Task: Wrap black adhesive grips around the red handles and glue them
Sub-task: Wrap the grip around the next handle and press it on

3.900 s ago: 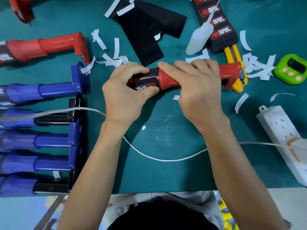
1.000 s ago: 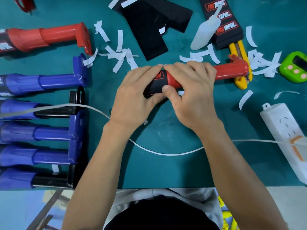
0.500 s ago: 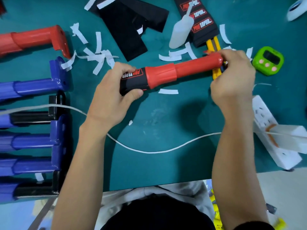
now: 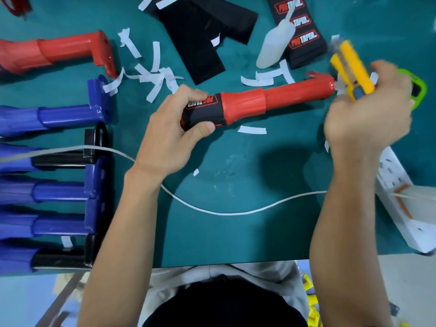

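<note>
While the left grip (image 4: 169, 135) clamped the red handle (image 4: 295, 95), its axis ran toward 3 o'clock, to the right grip (image 4: 368, 116) clamping a utility knife (image 4: 351, 64).

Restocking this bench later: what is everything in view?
red handles: at least two, red, one held mid-table, one top left
blue handles: three, blue, left edge
black handles: two, black, among the blue
grips: several, black, top centre
glue bottle: one, whitish, top, beside grips
knife: one, yellow, in right hand
timer: one, green, behind right hand
power strip: one, white, right edge
cable: one, white, across table
paper strips: many, white, scattered
left hand: one, grips held handle's wrapped end
right hand: one, fingers round knife
</note>
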A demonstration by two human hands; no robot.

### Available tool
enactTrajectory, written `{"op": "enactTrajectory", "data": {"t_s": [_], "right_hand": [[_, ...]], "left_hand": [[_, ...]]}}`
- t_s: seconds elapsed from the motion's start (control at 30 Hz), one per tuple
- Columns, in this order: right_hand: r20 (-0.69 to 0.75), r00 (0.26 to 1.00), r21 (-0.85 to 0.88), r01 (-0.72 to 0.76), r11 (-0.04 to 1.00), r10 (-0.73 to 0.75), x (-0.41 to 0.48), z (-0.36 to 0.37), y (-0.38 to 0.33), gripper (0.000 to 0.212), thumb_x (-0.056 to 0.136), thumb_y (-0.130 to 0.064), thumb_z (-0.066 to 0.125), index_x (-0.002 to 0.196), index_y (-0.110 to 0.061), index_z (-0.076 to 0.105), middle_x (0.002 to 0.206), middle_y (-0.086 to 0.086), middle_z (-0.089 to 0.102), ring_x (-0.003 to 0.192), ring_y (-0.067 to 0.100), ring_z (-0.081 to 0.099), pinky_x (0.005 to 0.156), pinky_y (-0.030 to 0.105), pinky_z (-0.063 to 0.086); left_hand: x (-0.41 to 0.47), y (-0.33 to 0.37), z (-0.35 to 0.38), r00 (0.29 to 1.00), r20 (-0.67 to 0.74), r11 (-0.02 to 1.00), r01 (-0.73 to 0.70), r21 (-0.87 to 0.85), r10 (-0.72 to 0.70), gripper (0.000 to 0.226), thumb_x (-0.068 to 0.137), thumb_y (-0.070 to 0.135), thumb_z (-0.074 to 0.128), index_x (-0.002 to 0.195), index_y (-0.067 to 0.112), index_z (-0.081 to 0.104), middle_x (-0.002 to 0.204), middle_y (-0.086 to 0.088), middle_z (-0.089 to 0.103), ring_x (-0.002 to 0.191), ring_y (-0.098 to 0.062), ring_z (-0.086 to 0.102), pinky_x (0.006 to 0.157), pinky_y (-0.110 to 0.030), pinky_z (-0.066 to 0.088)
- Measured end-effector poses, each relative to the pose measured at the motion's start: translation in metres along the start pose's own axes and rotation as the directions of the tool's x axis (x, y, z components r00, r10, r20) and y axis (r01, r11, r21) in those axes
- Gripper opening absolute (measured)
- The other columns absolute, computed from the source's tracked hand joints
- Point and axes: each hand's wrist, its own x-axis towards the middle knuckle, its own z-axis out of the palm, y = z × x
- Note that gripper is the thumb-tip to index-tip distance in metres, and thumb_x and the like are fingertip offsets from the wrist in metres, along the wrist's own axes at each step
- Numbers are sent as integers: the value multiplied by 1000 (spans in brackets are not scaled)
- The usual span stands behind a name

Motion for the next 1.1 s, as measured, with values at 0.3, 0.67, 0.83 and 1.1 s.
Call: {"op": "enactTrajectory", "data": {"t_s": [0.3,0.67,0.83,1.1], "right_hand": [[37,999,899,-23,437,-24,-23,-11,-4,23,108,-25,43,98,-7,53,79,4,69,63,30,64,62,33,47],[275,828,664,203,720,-488,-98,-5,-4,55,98,-19,57,140,-51,42,75,-2,67,59,20,67,63,31,54],[253,771,450,442,776,-585,-125,1,-13,57,100,-18,54,154,-31,43,112,-6,69,86,16,54,69,17,33],[269,777,384,456,803,-569,-130,-8,-18,59,97,-10,55,155,-22,50,95,11,72,72,36,62,62,42,56]], "left_hand": [[1,1,0,1000,-6,999,-27,25,27,33,96,39,73,123,36,54,128,20,64,119,-21,62,101,-50,51],[2,7,2,1000,-30,999,-2,52,3,30,98,36,69,124,29,55,118,15,65,106,-18,61,93,-43,52],[-3,14,18,990,-137,995,25,94,-12,29,97,33,66,123,27,55,111,16,63,102,-12,57,87,-23,45],[-6,18,28,984,-180,990,35,134,-11,33,94,33,68,123,32,53,115,18,62,106,0,51,88,-7,36]]}}
